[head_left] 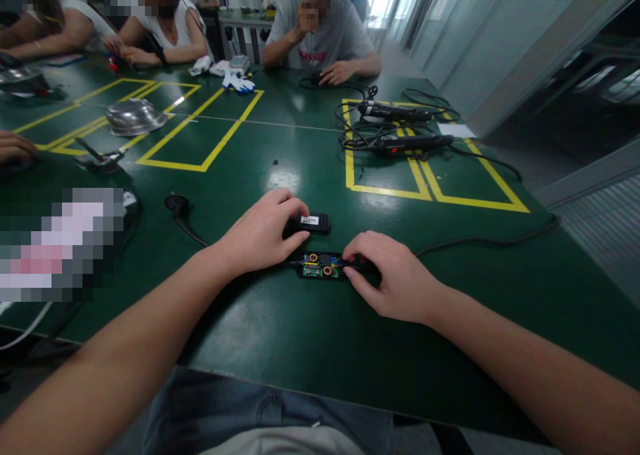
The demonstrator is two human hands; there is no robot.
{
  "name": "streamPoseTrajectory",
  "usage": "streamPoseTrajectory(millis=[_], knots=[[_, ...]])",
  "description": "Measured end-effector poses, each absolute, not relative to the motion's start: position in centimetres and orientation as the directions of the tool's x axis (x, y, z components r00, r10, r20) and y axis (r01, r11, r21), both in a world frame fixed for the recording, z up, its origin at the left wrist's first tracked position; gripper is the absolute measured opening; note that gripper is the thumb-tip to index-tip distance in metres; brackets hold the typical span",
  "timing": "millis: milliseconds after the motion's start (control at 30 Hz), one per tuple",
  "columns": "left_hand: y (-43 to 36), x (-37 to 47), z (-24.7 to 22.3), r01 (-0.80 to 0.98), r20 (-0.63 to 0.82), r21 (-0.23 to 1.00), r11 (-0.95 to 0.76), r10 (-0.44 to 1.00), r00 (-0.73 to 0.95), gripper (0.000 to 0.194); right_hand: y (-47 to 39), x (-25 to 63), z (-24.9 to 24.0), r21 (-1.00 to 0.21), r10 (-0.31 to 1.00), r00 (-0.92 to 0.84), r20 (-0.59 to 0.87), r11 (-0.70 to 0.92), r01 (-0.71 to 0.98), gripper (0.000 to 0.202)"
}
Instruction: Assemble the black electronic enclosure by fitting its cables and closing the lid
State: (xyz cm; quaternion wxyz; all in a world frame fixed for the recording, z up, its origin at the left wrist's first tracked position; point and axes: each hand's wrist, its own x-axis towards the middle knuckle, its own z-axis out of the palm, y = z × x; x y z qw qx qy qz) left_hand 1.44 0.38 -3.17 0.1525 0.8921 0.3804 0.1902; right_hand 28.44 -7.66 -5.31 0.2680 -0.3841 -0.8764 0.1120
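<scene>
A small black case lies uncovered on the green table in front of me, showing its circuit board (320,266) with copper coils and coloured wires. My right hand (387,275) pinches the black cable (351,264) where it enters the right end of the case. Just behind the case is its ribbed black cover (320,225), which bears a white label. My left hand (267,235) has thumb and fingers around the left end of this cover; part of that end is hidden. From the left, the cable runs to a black plug (177,205).
Two black corded tools (400,112) with coiled cables lie at the back right, within yellow tape (385,192). A metal bowl (135,116), gloves (237,82) and a dark metal part (100,158) are on the left. People sit across the table.
</scene>
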Motion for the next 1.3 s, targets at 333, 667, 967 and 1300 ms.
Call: streamPoseTrajectory(millis=[333,667,967,1300], knots=[[-1.7,0.9,0.0,0.657,-0.211,0.496,-0.567,0.656,0.725,0.018,-7.9,28.4,-5.4,-0.419,0.754,-0.549,0.361,0.657,0.627,0.007],[-1.5,0.6,0.4,0.658,-0.276,0.52,-0.545,0.621,0.733,0.023,-8.0,28.5,-5.6,-0.408,0.73,-0.515,0.449,0.68,0.608,0.003],[-1.3,0.1,1.0,0.635,-0.266,0.565,-0.527,0.612,0.744,0.006,-7.7,28.6,-5.7,-0.432,0.698,-0.531,0.481,0.716,0.549,0.012],[-0.6,-0.3,0.2,0.596,-0.167,0.551,-0.584,0.623,0.764,0.01,-7.6,28.4,-5.3,-0.43,0.707,-0.543,0.454,0.707,0.562,0.016]])
